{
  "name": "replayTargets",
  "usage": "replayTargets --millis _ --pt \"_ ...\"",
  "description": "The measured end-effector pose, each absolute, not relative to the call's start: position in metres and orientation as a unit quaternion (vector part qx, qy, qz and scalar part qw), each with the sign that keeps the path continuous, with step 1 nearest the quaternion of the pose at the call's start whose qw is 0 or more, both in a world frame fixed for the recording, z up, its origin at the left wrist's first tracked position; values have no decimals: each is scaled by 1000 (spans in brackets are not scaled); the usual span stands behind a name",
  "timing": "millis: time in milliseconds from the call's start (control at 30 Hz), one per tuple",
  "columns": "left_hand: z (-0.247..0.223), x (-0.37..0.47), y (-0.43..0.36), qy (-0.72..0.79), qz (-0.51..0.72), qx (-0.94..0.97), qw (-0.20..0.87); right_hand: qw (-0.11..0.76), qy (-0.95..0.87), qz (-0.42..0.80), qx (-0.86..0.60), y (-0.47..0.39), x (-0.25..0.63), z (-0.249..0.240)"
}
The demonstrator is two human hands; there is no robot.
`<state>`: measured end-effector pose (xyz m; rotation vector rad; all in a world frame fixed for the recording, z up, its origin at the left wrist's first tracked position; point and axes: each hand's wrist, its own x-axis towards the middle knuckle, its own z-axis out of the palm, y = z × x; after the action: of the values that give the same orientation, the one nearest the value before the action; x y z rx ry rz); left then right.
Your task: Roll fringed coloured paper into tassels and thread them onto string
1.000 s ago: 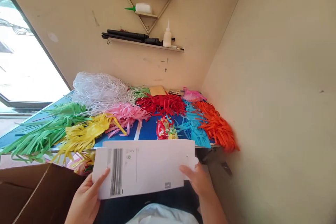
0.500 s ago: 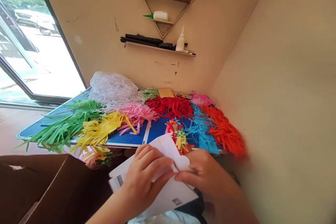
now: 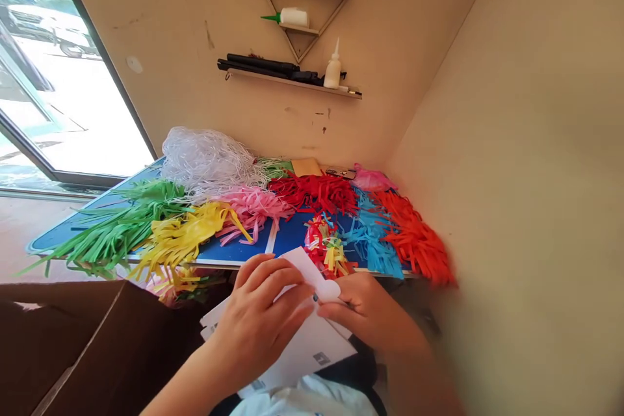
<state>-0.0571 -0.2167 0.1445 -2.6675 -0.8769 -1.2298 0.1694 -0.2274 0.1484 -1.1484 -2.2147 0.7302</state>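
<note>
White paper sheets [image 3: 312,344] with small grey printed marks lie over my lap, below the table's front edge. My left hand [image 3: 268,305] presses over the upper sheets, its fingers bent together and pointing right. At the right, my right hand [image 3: 361,309] pinches a curled edge of the white paper between thumb and fingers. Both hands nearly meet at the fold; a small dark spot shows between them, too small to make out. Just beyond them, a multicoloured tassel bunch [image 3: 324,247] lies at the table edge.
On the blue table [image 3: 253,249] lie green [image 3: 117,224], yellow [image 3: 190,234], pink, red [image 3: 316,192], blue and orange [image 3: 419,237] fringed strips, and white string [image 3: 209,159]. A cardboard box [image 3: 63,344] stands at the left. Glue bottles [image 3: 333,71] rest on wall shelves.
The view has shifted slightly. Both hands and the paper sit a little further left in the view, and my left fingers lie closer over the fold. Both hands keep hold of the paper.
</note>
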Motion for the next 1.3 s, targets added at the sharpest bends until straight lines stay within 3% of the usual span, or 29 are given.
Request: replayTargets --millis 200,400,533,667,767,1000,1167,1300 --pt "154 -42 -207 -272 -390 -880 -12 245 -854 181 -422 -234 171 162" --pt "149 -39 -203 -243 -376 -894 -12 295 -796 224 -478 -231 170 150" --pt "153 -43 -203 -256 -286 -923 9 310 -778 213 -503 -223 167 143" --pt "161 -50 -204 -272 -286 -917 47 440 -731 29 -521 -246 159 143" --pt "164 -53 -209 -308 -347 -884 53 487 -758 -88 -425 -269 146 138" --pt "155 -54 -217 -329 -329 -877 -124 513 -743 -18 -430 -245 120 101" --pt "151 -57 -215 -324 -317 -880 -141 545 -726 35 -418 -239 114 95" --pt "143 -64 -215 -325 -298 -889 -126 584 -682 161 -409 -248 130 97"
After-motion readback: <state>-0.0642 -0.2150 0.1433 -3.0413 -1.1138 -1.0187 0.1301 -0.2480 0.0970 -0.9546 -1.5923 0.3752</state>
